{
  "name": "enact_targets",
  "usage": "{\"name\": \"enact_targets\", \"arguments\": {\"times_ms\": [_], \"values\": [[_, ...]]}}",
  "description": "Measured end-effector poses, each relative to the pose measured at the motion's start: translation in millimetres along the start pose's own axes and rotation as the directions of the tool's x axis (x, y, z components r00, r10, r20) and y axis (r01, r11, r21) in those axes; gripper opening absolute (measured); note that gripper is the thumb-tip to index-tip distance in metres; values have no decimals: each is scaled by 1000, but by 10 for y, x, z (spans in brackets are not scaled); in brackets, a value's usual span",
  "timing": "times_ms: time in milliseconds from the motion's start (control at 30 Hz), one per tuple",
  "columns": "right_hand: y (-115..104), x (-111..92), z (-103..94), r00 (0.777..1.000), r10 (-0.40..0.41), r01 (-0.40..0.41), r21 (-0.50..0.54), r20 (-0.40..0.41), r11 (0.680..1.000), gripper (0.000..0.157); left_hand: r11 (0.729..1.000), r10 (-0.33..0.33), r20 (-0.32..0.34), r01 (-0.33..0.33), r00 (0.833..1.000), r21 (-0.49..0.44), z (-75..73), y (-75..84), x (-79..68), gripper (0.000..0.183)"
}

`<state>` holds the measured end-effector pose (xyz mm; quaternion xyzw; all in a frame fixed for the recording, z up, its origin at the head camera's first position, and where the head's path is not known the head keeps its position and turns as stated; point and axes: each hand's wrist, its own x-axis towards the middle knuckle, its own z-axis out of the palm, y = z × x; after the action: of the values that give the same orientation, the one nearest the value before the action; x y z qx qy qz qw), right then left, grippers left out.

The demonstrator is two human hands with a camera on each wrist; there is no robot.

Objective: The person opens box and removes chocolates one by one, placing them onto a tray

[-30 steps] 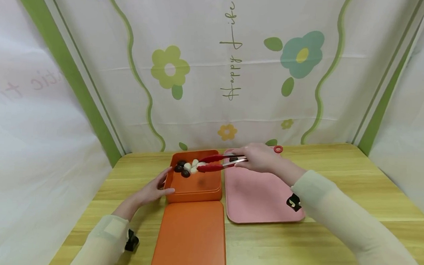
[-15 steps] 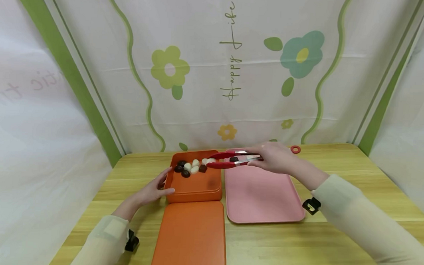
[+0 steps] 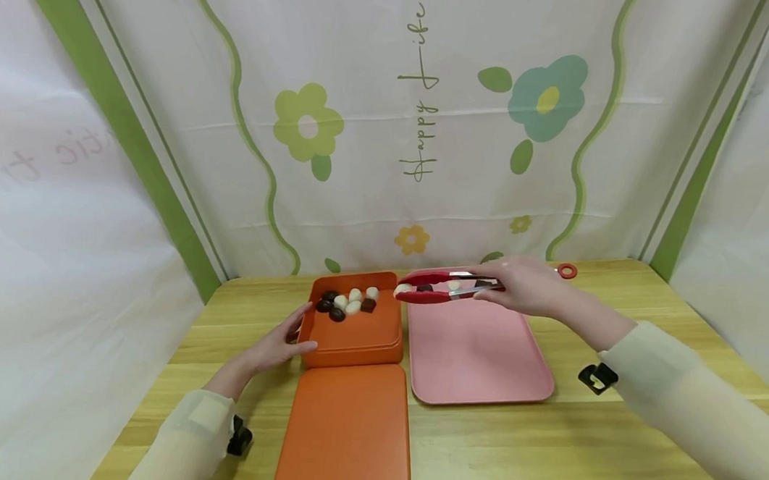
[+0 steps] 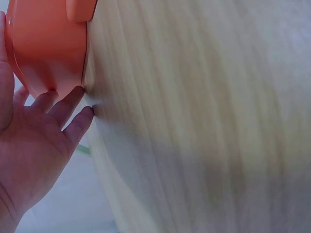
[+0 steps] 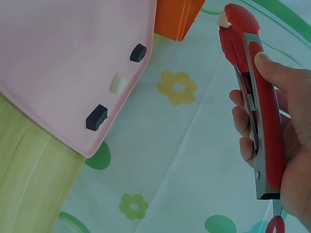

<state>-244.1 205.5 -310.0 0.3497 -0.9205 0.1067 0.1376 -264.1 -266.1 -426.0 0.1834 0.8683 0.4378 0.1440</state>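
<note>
My right hand (image 3: 528,285) grips red-and-metal tongs (image 5: 270,126), thumb along one arm and fingers round the other. Between their red tips is a small white candy-like piece (image 3: 403,289), over the gap between an orange box (image 3: 352,359) and a pink tray (image 3: 482,361). At the box's left side, my left hand (image 3: 277,347) rests its fairly straight fingers on the wall, with the thumb at the near corner. Inside the box lie several white pieces (image 3: 353,307) and dark pieces (image 3: 337,314). Two dark pieces (image 5: 96,117) and one white piece (image 5: 117,82) sit along the tray's far edge.
An orange lid (image 3: 345,430) lies flat on the wooden table (image 3: 478,448), in front of the box. The pink tray stands close to the box's right side. Behind the table's far edge hangs a flower-printed white curtain (image 3: 359,217), with more cloth at both sides.
The tongs have come out of the box and moved right, carrying a white piece in their tips. A dark square piece now shows in the box. My left hand has stayed put.
</note>
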Motion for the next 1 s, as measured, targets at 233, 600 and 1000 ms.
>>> {"name": "enact_targets", "arguments": {"times_ms": [233,600,1000], "values": [[50,-120,-87,999,27,-27,-12,20,1000,45,1000,-1,-3,1,1000,6,0,0,-6,85],[142,-303,-140,996,80,-78,-48,45,996,47,1000,-1,-10,1,1000,1,3,33,-17,85],[280,-367,94,997,63,-61,-50,34,997,48,1000,-9,-3,9,1000,4,-5,35,-17,85]]}}
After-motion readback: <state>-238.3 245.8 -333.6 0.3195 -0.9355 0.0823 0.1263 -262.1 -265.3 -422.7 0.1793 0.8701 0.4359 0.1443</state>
